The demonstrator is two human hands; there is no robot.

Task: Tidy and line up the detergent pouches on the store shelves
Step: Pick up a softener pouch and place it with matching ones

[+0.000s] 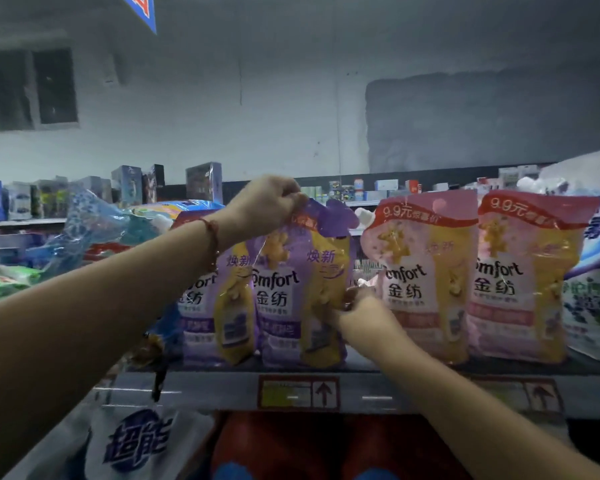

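Note:
Two purple Comfort pouches stand upright side by side on the top shelf [222,389]. My left hand [267,206] pinches the top edge of the right purple pouch [291,292]. At that pouch's right edge, about halfway up, my right hand [364,311] grips its side. The left purple pouch [212,306] is partly hidden behind my left forearm. Right of them stand two pink Comfort pouches, one [420,275] next to my right hand and the other [523,278] beyond it.
A white and blue pouch [593,306] stands at the far right. Blue and green bags [94,233] lie jumbled on the left. Price tags [298,393] mark the shelf's front rail. Below it sit a white bag [136,441] and red packs [291,445]. Boxes line a distant shelf.

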